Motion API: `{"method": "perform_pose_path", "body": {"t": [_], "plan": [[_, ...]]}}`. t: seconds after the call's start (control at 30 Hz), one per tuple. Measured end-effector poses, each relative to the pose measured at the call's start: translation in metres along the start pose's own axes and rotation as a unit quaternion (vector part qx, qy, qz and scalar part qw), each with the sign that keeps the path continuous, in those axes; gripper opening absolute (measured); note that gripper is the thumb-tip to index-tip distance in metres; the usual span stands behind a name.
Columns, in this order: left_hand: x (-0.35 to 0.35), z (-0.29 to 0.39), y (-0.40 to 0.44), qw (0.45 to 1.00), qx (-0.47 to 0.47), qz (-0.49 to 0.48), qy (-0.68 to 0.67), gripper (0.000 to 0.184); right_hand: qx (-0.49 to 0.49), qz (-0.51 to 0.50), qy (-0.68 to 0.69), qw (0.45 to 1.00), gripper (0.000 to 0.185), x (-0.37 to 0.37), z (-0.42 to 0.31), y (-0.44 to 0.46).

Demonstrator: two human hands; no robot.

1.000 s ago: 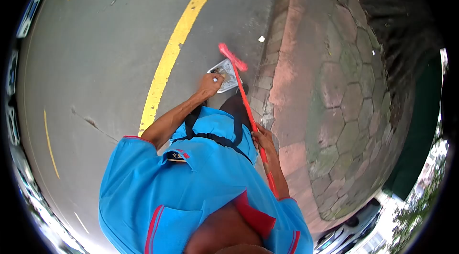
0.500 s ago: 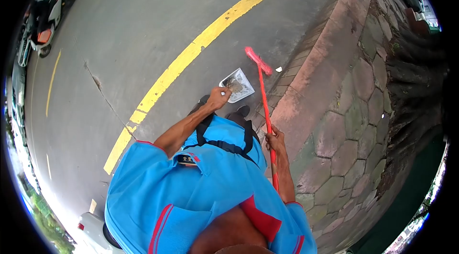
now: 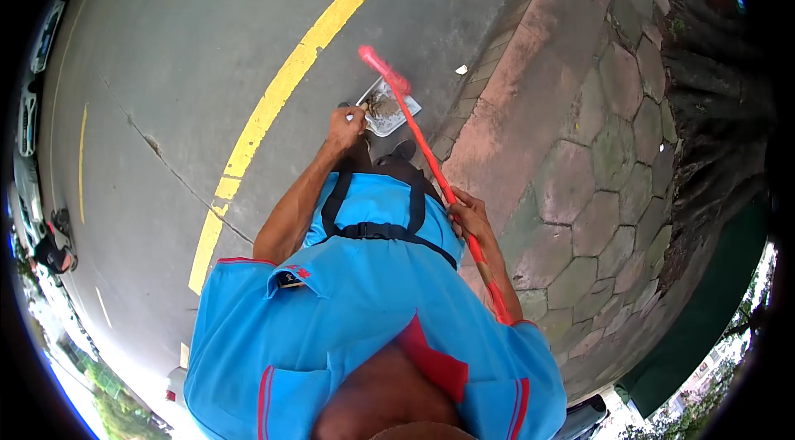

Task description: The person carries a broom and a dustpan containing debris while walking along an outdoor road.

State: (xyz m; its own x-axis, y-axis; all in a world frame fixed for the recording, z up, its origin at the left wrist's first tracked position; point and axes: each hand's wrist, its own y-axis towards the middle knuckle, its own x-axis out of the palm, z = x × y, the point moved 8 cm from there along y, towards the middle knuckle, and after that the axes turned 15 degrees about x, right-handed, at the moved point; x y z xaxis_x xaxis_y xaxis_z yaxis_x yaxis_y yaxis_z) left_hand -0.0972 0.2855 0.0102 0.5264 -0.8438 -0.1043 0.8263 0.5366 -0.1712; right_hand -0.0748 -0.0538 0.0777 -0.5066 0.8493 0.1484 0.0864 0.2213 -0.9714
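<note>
Left grip [image 3: 346,122] closes on what seems the dustpan's [image 3: 383,129] handle, to steady it; right grip [image 3: 470,215] wraps the broom [image 3: 426,150], angling its head near the dustpan.

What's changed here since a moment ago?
The broom head has swung left, away from the white scrap, back to the dustpan's far edge. Nothing was grabbed or released: the right hand still holds the broom, the left hand the dustpan.

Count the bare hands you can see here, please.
2. The left hand is closed beside the dustpan, apparently on its handle. The right hand grips the red broom partway along its pole, by the person's hip.
</note>
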Motion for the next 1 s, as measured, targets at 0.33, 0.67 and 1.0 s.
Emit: {"method": "perform_pose_path", "body": {"t": [0.33,0.67,1.0], "plan": [[-0.007,0.009,0.016,1.000,0.002,-0.023,-0.006,0.042,-0.112,0.156,-0.058,0.980,0.062,-0.035,-0.083,0.069],[-0.001,0.008,0.007,0.996,0.024,-0.073,0.044,0.045,-0.015,0.058,0.087,0.994,0.061,-0.001,-0.006,0.023],[-0.002,0.015,-0.006,0.999,0.013,-0.030,0.012,0.040,-0.023,0.035,-0.013,0.999,0.059,0.009,-0.019,0.007]]}}
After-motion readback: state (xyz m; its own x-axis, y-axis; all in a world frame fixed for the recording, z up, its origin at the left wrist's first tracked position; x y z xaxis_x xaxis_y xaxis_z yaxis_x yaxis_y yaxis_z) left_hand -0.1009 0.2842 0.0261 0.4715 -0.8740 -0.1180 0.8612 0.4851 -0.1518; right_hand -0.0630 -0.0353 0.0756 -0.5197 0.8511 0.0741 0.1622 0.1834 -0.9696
